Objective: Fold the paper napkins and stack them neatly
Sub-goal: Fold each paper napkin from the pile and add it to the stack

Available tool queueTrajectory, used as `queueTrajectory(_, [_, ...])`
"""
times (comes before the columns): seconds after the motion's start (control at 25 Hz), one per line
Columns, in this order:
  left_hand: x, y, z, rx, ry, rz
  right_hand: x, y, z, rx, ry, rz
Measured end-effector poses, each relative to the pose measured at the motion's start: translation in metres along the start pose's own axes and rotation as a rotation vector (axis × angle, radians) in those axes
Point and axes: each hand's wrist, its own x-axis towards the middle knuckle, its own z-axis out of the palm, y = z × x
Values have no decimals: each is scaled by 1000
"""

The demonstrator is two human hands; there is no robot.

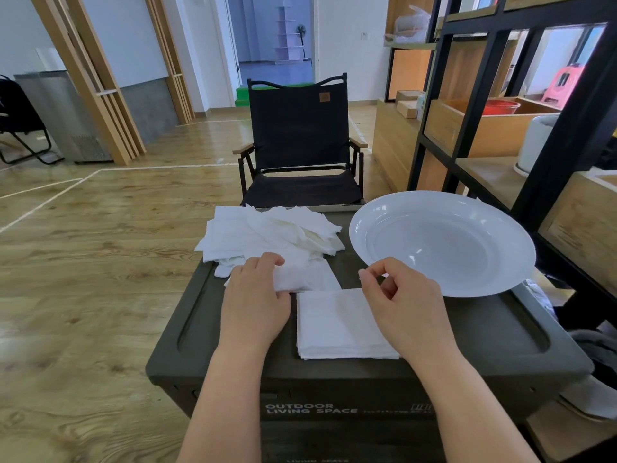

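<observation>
I see my left hand (255, 295) pinching a loose napkin (300, 275) at the near edge of the unfolded pile (267, 232); my right hand (397, 295) hovers half-curled, holding nothing, over the folded stack (337, 325) on the dark box (484, 335); white plate (444, 242) sits just right.

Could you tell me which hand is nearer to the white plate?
Right. The right hand hovers over the folded stack just beside the white plate; the left hand grips a loose napkin, farther off.
</observation>
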Motion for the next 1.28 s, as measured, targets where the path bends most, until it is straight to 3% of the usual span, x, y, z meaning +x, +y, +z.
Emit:
queueTrajectory(0.24, [0, 8, -13, -142, 260, -40, -1, -1, 0, 39, 43, -23])
queueTrajectory(0.48, [-3, 15, -22, -352, 98, -216, -3, -2, 4, 76, 46, -38])
queueTrajectory(0.72, [-6, 19, -37, -395, 275, -113, -5, -8, 3, 121, 37, -37])
queueTrajectory(0.8, [-6, 25, -52, -528, 212, 38, -4, -12, 4, 227, -43, -36])
queueTrajectory(0.88, [-8, 38, -64, -831, 38, 144, -4, -18, 3, 390, -200, 39])
queueTrajectory(1.0, [-12, 51, -68, -1210, -101, 44, -4, -21, -5, 792, -321, 156])
queueTrajectory(1.08, [-12, 52, -65, -1203, -100, -66, -2, -18, -11, 948, -287, 235])
queueTrajectory(1.28, [-10, 44, -54, -856, -54, -217, 1, -8, -16, 611, -249, 275])
